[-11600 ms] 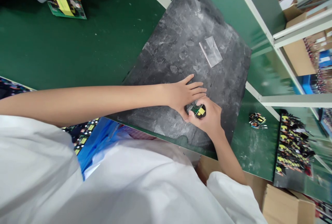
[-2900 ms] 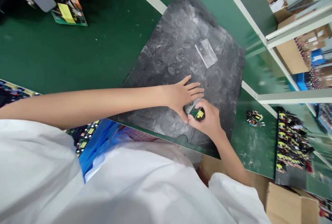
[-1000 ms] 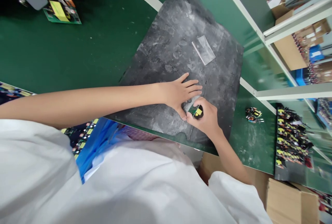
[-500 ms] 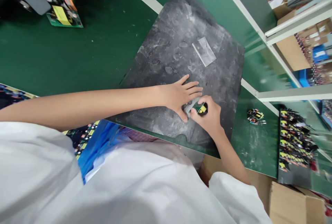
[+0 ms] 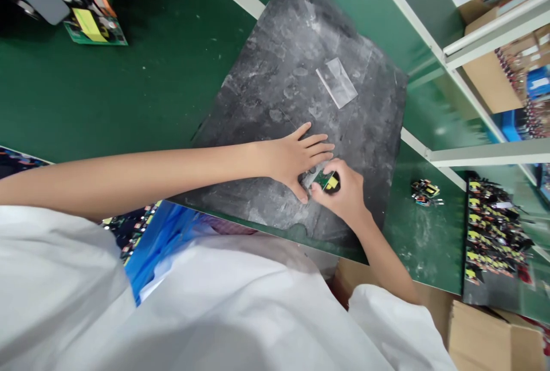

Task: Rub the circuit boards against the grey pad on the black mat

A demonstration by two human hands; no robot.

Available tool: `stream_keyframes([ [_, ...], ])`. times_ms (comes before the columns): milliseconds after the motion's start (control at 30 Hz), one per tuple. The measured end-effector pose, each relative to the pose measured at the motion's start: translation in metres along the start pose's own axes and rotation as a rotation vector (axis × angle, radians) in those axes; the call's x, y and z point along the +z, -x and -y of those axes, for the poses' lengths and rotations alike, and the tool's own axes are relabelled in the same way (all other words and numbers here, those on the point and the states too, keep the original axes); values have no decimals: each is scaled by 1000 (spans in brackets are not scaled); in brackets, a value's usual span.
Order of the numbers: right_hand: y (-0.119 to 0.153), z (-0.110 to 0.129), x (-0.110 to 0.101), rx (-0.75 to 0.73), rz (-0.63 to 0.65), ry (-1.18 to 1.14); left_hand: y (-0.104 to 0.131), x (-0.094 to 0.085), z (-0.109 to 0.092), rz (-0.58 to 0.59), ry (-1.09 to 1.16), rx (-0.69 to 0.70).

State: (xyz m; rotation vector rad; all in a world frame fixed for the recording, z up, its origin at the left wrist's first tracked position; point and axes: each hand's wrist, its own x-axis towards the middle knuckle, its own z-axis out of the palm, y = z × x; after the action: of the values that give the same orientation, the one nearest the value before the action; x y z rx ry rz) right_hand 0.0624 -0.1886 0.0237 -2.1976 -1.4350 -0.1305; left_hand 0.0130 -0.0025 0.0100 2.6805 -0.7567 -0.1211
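My left hand (image 5: 292, 159) lies flat on the dark, scuffed mat (image 5: 266, 78), fingers spread and thumb stretched toward me. Close to its right, my right hand (image 5: 346, 190) curls round a small green circuit board (image 5: 320, 178) with a yellow-wrapped part and a black part on it. Thumb and fingers grip the board's sides just above the mat. Some clear or greyish material shows between the board and my left thumb; I cannot make out what it is. Farther up the mat lies a flat clear plastic bag (image 5: 338, 83).
Circuit boards (image 5: 92, 21) sit at the upper left of the green table (image 5: 172, 73). A small board assembly (image 5: 425, 192) lies to the right, near a black tray (image 5: 490, 293) holding several more. White frame bars (image 5: 485, 156) cross the right side. An open cardboard box (image 5: 481, 331) stands lower right.
The whole view has shifted slightly. Both hands keep nearly the same place on the mat, and my right hand still grips the board, which now shows a little more green.
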Motion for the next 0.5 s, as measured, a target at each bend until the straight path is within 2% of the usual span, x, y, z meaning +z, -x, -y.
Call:
stream_keyframes([
  [100,0,-1,0,66,-29,20,0,1,0,-27,14,11],
  [267,3,2,0,-3,80,-31,0,1,1,-23,1,14],
  [433,-2,-3,-1,102,-33,55,0,2,2,-22,11,18],
  [500,-2,-1,-2,74,4,37,-1,2,2,-25,20,21],
])
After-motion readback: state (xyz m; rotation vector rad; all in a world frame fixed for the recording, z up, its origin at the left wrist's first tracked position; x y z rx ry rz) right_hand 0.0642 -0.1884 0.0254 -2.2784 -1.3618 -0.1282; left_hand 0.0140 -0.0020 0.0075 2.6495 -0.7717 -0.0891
